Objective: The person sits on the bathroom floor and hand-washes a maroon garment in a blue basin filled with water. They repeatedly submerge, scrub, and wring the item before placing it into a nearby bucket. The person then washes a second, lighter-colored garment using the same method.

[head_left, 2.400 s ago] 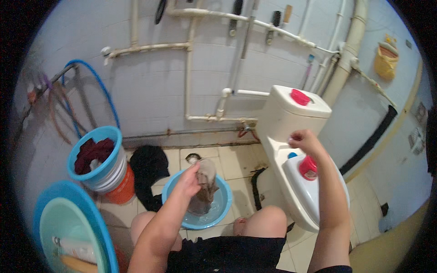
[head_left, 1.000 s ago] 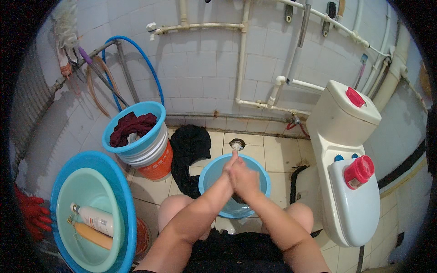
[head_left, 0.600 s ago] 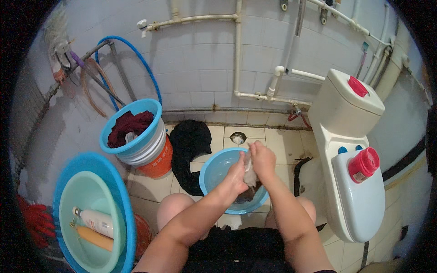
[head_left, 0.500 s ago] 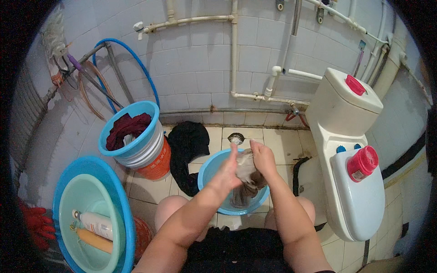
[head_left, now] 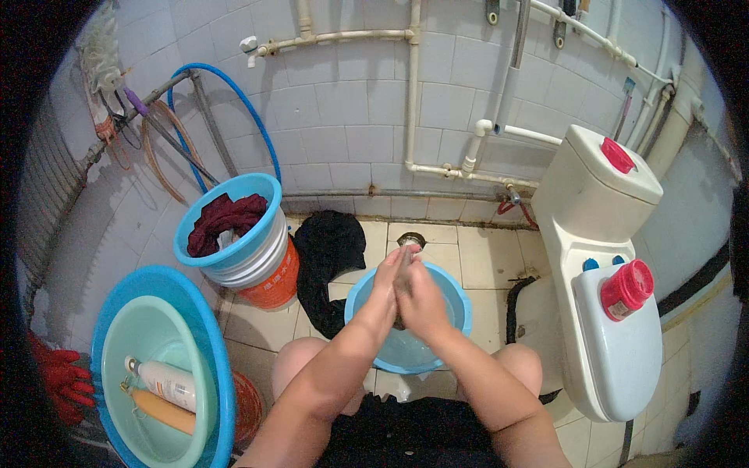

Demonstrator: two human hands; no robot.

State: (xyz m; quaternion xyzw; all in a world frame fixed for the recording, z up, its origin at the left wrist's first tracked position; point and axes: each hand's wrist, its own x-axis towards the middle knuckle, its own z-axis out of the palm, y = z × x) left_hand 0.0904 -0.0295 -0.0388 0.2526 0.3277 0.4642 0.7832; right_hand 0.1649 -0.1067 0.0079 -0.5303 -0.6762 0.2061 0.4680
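My left hand (head_left: pixel 382 282) and my right hand (head_left: pixel 423 303) are pressed together, closed on a wet grey-brown cloth (head_left: pixel 403 274) between the palms. Only a narrow strip of it shows; the fingers cover the rest. Both hands are above a light-blue basin (head_left: pixel 466 313) on the tiled floor. Cloudy water (head_left: pixel 409 355) shows inside the basin, between my knees.
Left of the basin lies black clothing (head_left: pixel 331 234). Beyond it, a blue basin (head_left: pixel 273 187) with maroon cloth (head_left: pixel 222 226) tops stacked buckets. A green basin (head_left: pixel 117 327) holds a bottle (head_left: pixel 168 384). The toilet (head_left: pixel 616 351), bearing a red jar (head_left: pixel 626 288), stands right.
My hands have come together, squeezing the cloth that hung bunched between them into a narrow strip. The whole view has shifted slightly.
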